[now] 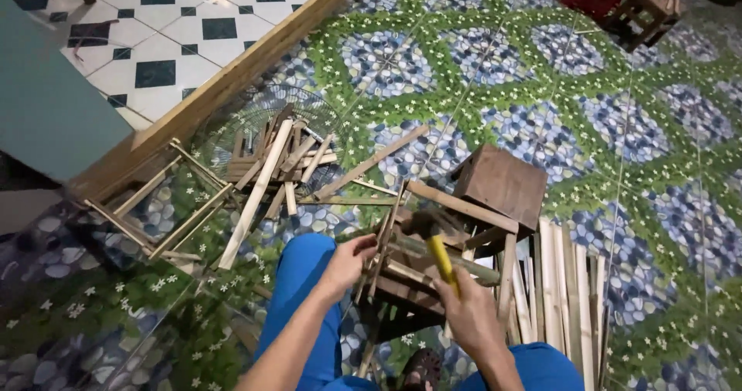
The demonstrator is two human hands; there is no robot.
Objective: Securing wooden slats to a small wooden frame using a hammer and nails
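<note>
**Hands at a half-built slat frame, hammer raised**

Head view, item 1: hands. Left hand (349,261) is closed around the thin upright slats on the near-left side of the wooden frame (417,271). Right hand (469,311) is wrapped tight around the yellow handle of a hammer (433,240), gripping at the lower end of the handle.

Item 2: hammer. Long axis runs from the right hand up and slightly left; the dark metal head sits at the far end, just above the frame's top rail. Likely head-heavy and stiff, with the low grip giving swing.

Item 3: wooden frame. Sits on the floor between the person's knees in blue trousers (301,283). Built of thin pale slats and darker rails, open-sided. Judged light and rigid but fragile at the joints; slats look easy to split. Best held at a corner post or rail, as the left hand does, not mid-slat. Its top rail runs from upper left down to the right.

Item 4: surroundings. A dark wooden box (504,182) stands touching the frame's far-right side. A row of loose pale strips (564,283) lies just right of the frame, pointing away from the person. A heap of offcut sticks (278,159) rests on a wire fan guard (232,128) to the left, with a second open frame (154,205) beyond. A long wooden beam (232,82) crosses the patterned floor mat (603,113).
</note>
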